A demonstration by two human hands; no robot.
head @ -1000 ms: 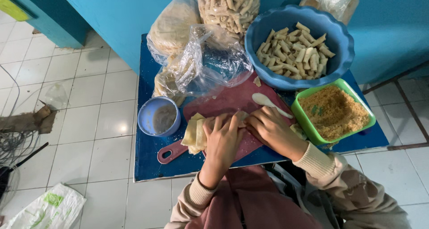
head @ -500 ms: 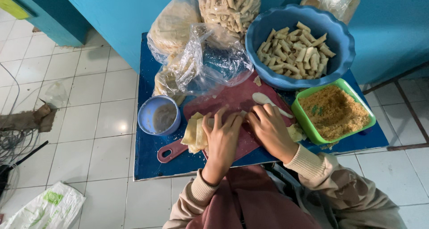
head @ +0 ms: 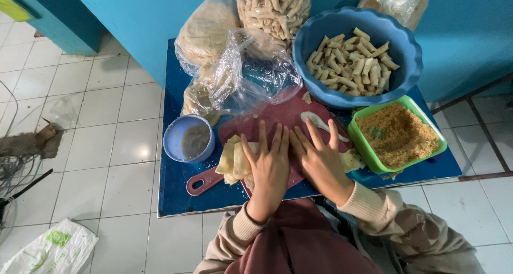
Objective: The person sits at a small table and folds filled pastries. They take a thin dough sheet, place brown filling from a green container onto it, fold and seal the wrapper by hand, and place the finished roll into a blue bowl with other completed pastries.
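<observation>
My left hand (head: 269, 164) and my right hand (head: 319, 159) lie flat side by side, fingers stretched forward, pressing on a pale wrapper roll (head: 234, 159) on a dark red cutting board (head: 272, 118). The roll sticks out to the left of my left hand; the rest is hidden beneath both palms. A white spoon (head: 319, 124) rests on the board just beyond my right fingertips. A green square container of brown crumbly filling (head: 398, 135) stands to the right. A small blue bowl of greyish paste (head: 189, 139) is at the left.
A big blue bowl of finished rolls (head: 355, 60) sits at the back right. Plastic bags of wrappers (head: 206, 33) and of rolls (head: 275, 7) lean on the blue wall. The low blue table (head: 176, 194) stands on white floor tiles; a plastic bag (head: 51, 250) lies lower left.
Both hands have gone from curled around the wrapper to flat with fingers stretched forward, and they have slid slightly away from me over the roll.
</observation>
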